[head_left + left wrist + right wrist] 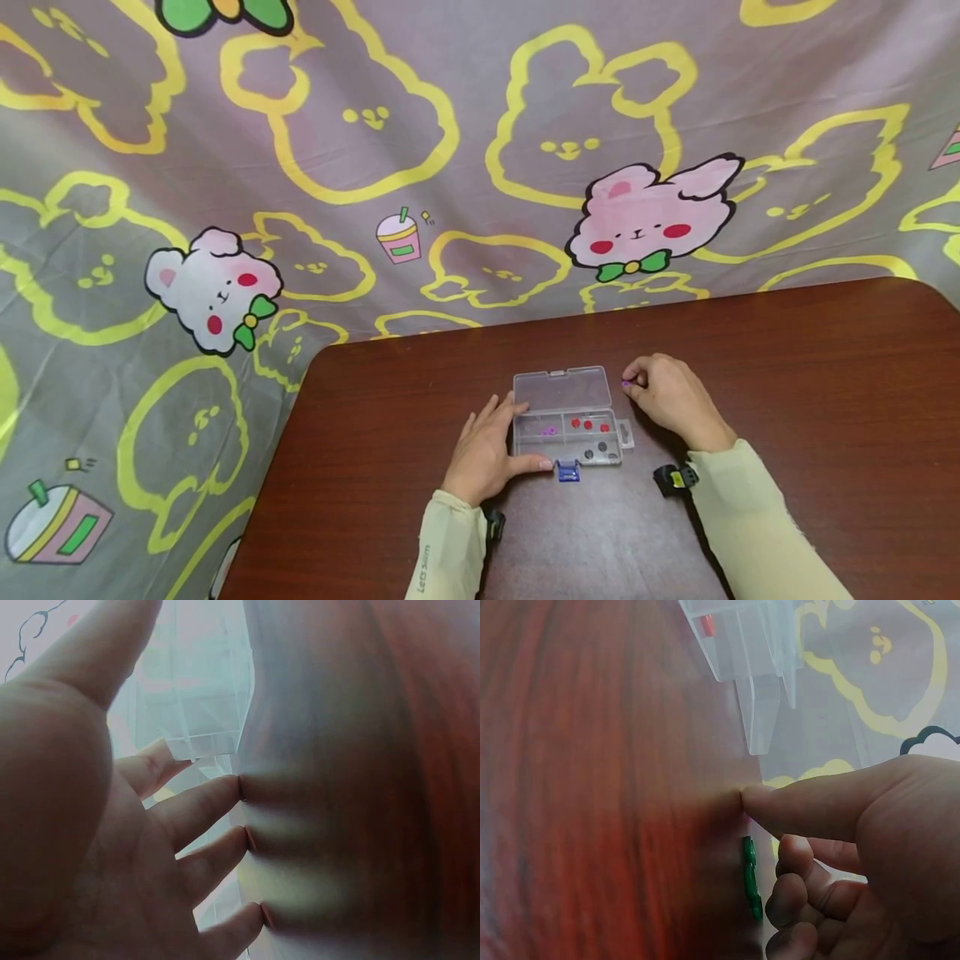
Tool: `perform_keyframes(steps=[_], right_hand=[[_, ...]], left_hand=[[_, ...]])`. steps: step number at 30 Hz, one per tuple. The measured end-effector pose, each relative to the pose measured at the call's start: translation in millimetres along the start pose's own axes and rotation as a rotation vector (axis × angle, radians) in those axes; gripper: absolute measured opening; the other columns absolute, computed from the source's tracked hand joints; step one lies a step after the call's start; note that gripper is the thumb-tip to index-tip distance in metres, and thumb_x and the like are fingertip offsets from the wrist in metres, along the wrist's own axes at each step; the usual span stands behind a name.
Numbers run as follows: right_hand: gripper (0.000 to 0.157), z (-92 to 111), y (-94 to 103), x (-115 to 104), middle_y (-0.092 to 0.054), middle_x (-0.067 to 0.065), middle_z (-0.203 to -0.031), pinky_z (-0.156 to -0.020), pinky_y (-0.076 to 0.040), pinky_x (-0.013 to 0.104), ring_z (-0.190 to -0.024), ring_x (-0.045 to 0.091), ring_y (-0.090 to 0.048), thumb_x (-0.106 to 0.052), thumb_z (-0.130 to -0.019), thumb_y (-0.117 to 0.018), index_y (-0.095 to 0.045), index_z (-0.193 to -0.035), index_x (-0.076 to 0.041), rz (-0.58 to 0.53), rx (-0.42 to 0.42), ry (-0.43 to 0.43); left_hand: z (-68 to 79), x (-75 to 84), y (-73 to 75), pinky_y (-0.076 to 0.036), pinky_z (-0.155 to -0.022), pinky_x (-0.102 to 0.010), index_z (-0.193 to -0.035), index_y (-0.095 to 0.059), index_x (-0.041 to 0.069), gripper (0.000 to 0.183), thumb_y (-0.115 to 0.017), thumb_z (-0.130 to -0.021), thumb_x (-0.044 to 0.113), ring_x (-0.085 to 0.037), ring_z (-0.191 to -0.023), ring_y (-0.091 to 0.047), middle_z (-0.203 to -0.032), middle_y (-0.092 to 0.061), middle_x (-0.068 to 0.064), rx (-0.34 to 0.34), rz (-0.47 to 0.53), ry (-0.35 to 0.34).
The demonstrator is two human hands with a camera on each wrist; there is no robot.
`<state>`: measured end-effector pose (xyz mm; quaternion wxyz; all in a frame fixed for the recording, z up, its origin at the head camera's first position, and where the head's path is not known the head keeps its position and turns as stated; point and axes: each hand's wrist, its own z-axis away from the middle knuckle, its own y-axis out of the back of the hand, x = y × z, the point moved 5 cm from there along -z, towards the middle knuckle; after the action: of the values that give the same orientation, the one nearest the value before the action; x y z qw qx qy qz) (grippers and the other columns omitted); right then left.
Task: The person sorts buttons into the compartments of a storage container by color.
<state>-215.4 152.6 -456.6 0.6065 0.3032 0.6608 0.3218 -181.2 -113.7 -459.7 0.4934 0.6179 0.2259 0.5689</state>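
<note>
A clear plastic compartment box point(534, 448) sits on the dark wood bench point(360, 467) in front of the person, its lid point(558, 390) laid back toward the far side, probably so that the compartments can be reached from above. The left hand point(483, 450) is spread against it, lightly bent fingers along the left side and thumb across the near edge; this looks like bracing, to stop so light a box from sliding. To the right of the box, the right hand point(671, 396) pinches a small purple piece point(626, 383) between thumb and index finger, low over the bench; a fingertip hold seems apt for something so tiny, and it covers most of the piece, so its shape cannot be told. A glossy green lobed piece point(751, 881) shows just beside those fingers in the right wrist view. The box is see-through and shallow, with a blue latch point(567, 472) at its near edge and a hanging tab point(630, 433) on its right side. Inside, the pieces lie grouped by colour: purple pieces point(551, 431) far left, red pieces point(588, 425) far right, dark pieces point(602, 447) near right.
</note>
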Motion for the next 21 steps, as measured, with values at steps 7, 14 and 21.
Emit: perform_keyframes(steps=[7, 14, 21], right_hand=[[0.003, -0.2, 0.6, 1.9, -0.059, 0.004, -0.079, -0.064, -0.042, 0.035, -0.075, 0.021, -0.054, -0.008, -0.089, -0.071, -0.072, -0.091, -0.005, -0.009, -0.009, -0.018], [0.004, -1.0, -0.3, 1.6, -0.059, 0.003, -0.077, -0.063, -0.042, 0.034, -0.073, 0.020, -0.054, -0.009, -0.091, -0.071, -0.072, -0.090, -0.005, -0.014, -0.023, -0.034], [0.005, -0.6, -0.9, 1.8, -0.058, 0.003, -0.076, -0.062, -0.042, 0.034, -0.070, 0.019, -0.053, -0.010, -0.092, -0.071, -0.071, -0.090, -0.006, -0.021, -0.034, -0.041]], left_hand=[[-1.2, 1.7, 0.4, -0.017, -0.122, -0.054, -0.149, -0.050, 0.019, 0.088, -0.081, -0.075, 0.057, -0.027, -0.151, -0.025, -0.162, -0.034, -0.007, -0.002, 0.000, 0.001], [-1.2, 1.2, 0.8, -0.017, -0.122, -0.054, -0.149, -0.050, 0.019, 0.089, -0.081, -0.075, 0.057, -0.027, -0.151, -0.025, -0.162, -0.034, -0.007, 0.000, 0.006, 0.003], [-0.3, 1.8, 1.0, -0.018, -0.122, -0.054, -0.149, -0.050, 0.019, 0.089, -0.082, -0.075, 0.057, -0.027, -0.151, -0.025, -0.162, -0.034, -0.007, 0.002, 0.012, 0.004]])
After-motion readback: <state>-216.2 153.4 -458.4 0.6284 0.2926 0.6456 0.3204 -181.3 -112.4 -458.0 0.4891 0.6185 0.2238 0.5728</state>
